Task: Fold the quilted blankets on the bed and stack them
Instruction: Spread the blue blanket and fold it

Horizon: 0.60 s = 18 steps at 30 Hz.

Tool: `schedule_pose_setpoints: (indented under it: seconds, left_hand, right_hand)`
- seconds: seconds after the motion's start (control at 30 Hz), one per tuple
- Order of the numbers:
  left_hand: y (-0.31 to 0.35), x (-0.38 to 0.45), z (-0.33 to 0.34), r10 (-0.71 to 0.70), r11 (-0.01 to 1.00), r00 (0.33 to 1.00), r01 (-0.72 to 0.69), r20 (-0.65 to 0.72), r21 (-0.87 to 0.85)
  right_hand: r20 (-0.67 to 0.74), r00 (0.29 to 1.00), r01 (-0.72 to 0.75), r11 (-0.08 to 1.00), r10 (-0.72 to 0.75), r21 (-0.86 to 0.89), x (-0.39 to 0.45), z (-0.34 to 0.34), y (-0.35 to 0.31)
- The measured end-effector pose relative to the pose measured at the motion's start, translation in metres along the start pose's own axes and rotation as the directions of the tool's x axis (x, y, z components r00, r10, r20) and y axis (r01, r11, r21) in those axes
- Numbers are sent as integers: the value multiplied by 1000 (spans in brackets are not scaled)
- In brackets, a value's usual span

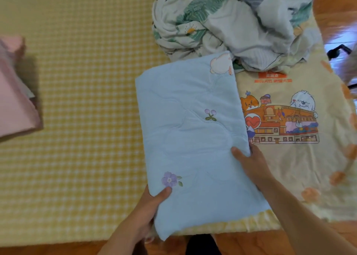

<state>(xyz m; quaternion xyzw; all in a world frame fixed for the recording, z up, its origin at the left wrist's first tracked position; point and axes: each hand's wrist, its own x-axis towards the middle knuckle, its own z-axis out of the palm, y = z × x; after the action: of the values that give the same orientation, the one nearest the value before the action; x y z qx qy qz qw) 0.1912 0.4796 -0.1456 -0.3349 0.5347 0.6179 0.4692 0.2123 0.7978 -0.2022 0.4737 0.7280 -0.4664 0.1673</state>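
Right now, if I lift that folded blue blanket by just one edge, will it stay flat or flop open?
The blue blanket would probably sag and unfold: it is soft quilted cloth, folded in loose layers. Both hands, left and right, grip opposite sides, which suggests it needs that support. It looks light for its bulk, since thumbs on top hold it.

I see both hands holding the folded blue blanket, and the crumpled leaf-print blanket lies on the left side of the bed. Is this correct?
Not quite. Both the left hand and the right hand do hold the folded blue blanket, but the head view shows the crumpled leaf-print blanket on the right side of the bed, beyond the blue one.
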Motion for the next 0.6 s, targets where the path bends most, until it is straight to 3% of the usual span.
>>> schedule_pose_setpoints:
  seconds: [0.07,0.1,0.2,0.23,0.3,0.33,0.4,0.47,0.5,0.57,0.6]
  left_hand:
    - [21,-6,-9,15,996,1000,-17,22,92]
    - [38,-11,-20,28,990,999,-31,22,135]
    - [113,-35,-84,143,917,989,-124,-24,378]
    - [144,-43,-114,220,834,974,-159,-54,528]
    - [205,-56,-175,384,539,916,-123,-114,833]
    - [232,-58,-205,458,381,879,-63,-129,923]
    - [266,-48,-260,585,155,802,41,-125,987]
    - [263,-23,-296,658,-36,748,146,-86,989]
    - [244,-7,-305,642,-99,764,170,-68,980]
    - [175,18,-300,570,-156,820,180,-60,971]
    - [133,24,-291,585,-152,810,165,-46,975]
  right_hand:
    - [74,996,-66,981,53,184,-13,0,-17]
    - [176,980,-138,947,89,291,-21,4,-24]
    - [490,863,-378,799,121,468,-72,47,-45]
    - [539,834,-424,766,122,483,-92,74,-49]
    - [608,788,-465,744,100,480,-139,142,-59]
    - [640,763,-480,745,92,464,-161,179,-67]
    - [678,726,-514,745,115,424,-198,247,-89]
    - [673,711,-548,761,205,347,-213,297,-109]
    - [647,719,-513,822,253,249,-216,308,-120]
    - [564,747,-328,933,352,-149,-213,312,-144]
    - [523,777,-142,906,351,-398,-212,305,-159]
